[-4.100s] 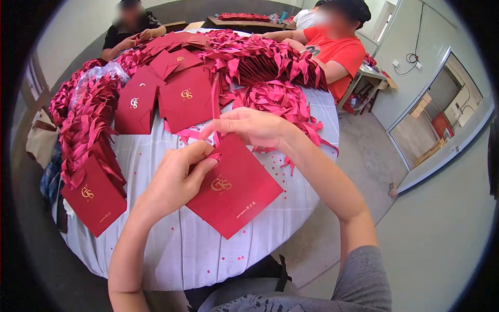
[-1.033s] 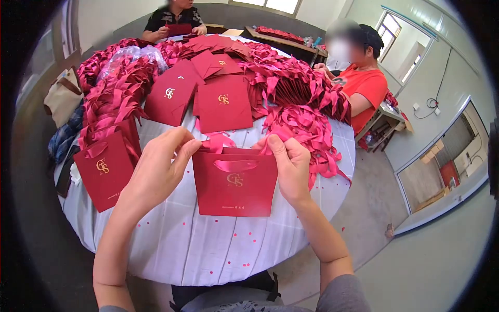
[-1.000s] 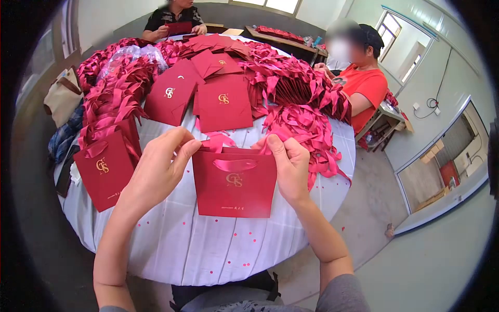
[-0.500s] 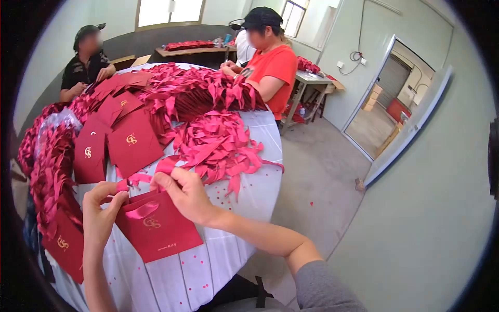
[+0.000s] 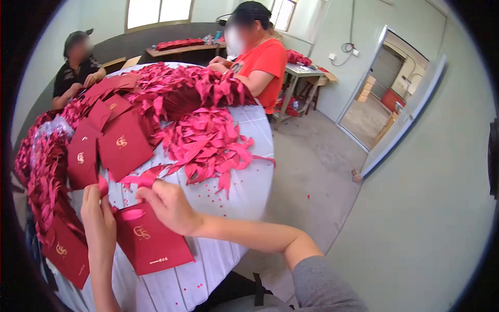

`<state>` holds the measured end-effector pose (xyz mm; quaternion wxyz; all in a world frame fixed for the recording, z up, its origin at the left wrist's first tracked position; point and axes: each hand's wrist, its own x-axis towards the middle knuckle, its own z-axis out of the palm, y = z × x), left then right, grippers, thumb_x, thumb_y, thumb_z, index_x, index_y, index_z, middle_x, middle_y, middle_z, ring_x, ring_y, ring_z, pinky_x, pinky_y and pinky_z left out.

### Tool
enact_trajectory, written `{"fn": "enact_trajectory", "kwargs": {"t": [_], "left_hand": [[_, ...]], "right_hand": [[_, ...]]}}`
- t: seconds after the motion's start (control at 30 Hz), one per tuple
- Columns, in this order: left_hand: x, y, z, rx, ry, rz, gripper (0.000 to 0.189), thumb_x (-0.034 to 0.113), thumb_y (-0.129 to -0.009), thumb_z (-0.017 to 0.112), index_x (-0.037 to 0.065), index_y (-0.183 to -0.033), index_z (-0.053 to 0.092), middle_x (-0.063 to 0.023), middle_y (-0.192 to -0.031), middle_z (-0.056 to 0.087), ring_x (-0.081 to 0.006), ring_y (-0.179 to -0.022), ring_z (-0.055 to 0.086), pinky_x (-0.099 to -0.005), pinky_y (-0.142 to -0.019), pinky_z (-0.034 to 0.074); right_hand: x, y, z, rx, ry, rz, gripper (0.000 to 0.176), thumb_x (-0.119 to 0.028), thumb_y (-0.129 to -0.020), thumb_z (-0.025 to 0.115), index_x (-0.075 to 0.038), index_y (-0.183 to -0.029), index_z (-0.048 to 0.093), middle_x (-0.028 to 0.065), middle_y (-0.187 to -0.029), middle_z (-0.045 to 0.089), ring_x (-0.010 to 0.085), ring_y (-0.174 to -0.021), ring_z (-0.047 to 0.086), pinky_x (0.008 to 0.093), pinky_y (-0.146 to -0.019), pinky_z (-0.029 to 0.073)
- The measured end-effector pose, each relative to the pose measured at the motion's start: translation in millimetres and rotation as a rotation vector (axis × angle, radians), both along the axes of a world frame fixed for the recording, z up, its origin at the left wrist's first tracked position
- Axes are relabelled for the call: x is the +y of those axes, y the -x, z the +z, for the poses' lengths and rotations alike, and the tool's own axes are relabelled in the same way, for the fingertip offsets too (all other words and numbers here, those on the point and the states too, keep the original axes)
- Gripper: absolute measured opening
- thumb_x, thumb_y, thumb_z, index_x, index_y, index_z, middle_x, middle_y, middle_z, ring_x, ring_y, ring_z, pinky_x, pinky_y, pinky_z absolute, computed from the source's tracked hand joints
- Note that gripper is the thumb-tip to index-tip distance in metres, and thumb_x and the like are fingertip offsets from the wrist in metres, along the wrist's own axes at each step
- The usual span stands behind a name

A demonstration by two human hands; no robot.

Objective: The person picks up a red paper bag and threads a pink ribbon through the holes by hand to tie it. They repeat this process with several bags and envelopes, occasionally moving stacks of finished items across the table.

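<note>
A dark red paper gift bag (image 5: 150, 244) with a gold logo lies at the near edge of the table, its top towards my hands. My left hand (image 5: 99, 213) is closed on a pink ribbon (image 5: 103, 185) at the bag's upper left corner. Over the upper right corner, my right hand (image 5: 169, 207) pinches a second length of pink ribbon (image 5: 144, 179). A short pink ribbon piece (image 5: 133, 214) shows across the bag's front, below its top edge. My fingers hide part of where the ribbon meets the bag.
Loose pink ribbons (image 5: 208, 143) are heaped ahead on the white-covered table (image 5: 244, 190). More red bags (image 5: 125, 145) lie left of them, and a bag (image 5: 65, 252) sits at far left. Two co-workers, one in a red shirt (image 5: 267, 67), work across the table. A door (image 5: 405, 119) stands open at right.
My left hand has turned more upright, with ribbon sticking up from its fingers. The view has shifted slightly, and the bag appears a little lower and further left.
</note>
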<state>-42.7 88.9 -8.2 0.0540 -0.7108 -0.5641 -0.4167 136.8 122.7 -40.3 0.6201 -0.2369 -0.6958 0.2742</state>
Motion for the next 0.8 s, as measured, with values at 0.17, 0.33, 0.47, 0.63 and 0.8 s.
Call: {"fn": "enact_trajectory", "kwargs": {"t": [0.17,0.33,0.47,0.63,0.8], "left_hand": [[-7.6,22.8,-0.5,-0.118,0.049,0.067,0.018,0.007,-0.084,0.062,-0.005,-0.077,0.051,-0.0172,-0.071,0.050,-0.0282,-0.061,0.053,-0.0366,-0.052,0.040],[-45.6,31.6,15.3,-0.499,0.896,0.022,0.067,0.053,-0.093,0.041,-0.010,-0.075,0.057,-0.0145,-0.062,0.057,-0.0211,-0.053,0.061,-0.0348,-0.054,0.050],[-68.1,37.2,6.5,-0.945,0.836,-0.271,0.052,0.048,-0.092,0.049,-0.002,-0.093,0.065,-0.0083,-0.084,0.065,-0.0135,-0.070,0.061,-0.0287,-0.069,0.050],[-102.4,53.2,14.0,-1.198,0.578,-0.430,0.029,0.024,-0.092,0.058,0.002,-0.111,0.061,-0.0019,-0.097,0.065,-0.0069,-0.087,0.059,-0.0220,-0.079,0.046],[-129.6,89.1,47.9,-0.893,0.084,-0.111,0.014,0.011,-0.092,0.054,0.000,-0.100,0.060,-0.0081,-0.094,0.067,-0.0107,-0.088,0.062,-0.0249,-0.081,0.048]], "right_hand": [[1.8,-5.3,-0.9,-0.054,0.227,-0.029,0.027,-0.018,-0.093,0.057,0.002,-0.075,0.063,0.0082,-0.065,0.062,0.0081,-0.059,0.054,0.0272,-0.051,0.041],[-0.4,-12.1,8.0,-0.220,0.290,-0.052,0.026,-0.017,-0.094,0.056,0.001,-0.077,0.064,0.0022,-0.066,0.061,0.0054,-0.063,0.052,0.0232,-0.056,0.042],[-11.2,-5.5,27.6,-0.169,0.320,0.099,0.027,-0.019,-0.096,0.053,0.000,-0.079,0.061,0.0020,-0.070,0.060,0.0060,-0.064,0.054,0.0222,-0.059,0.043],[-31.1,28.7,49.5,-0.174,0.273,0.315,0.025,-0.017,-0.097,0.049,0.001,-0.082,0.057,0.0045,-0.075,0.060,0.0096,-0.068,0.057,0.0228,-0.066,0.045],[-39.1,100.5,82.7,-0.100,0.079,0.455,0.025,-0.014,-0.098,0.046,0.003,-0.086,0.059,0.0052,-0.080,0.062,0.0092,-0.075,0.056,0.0226,-0.070,0.044]]}}
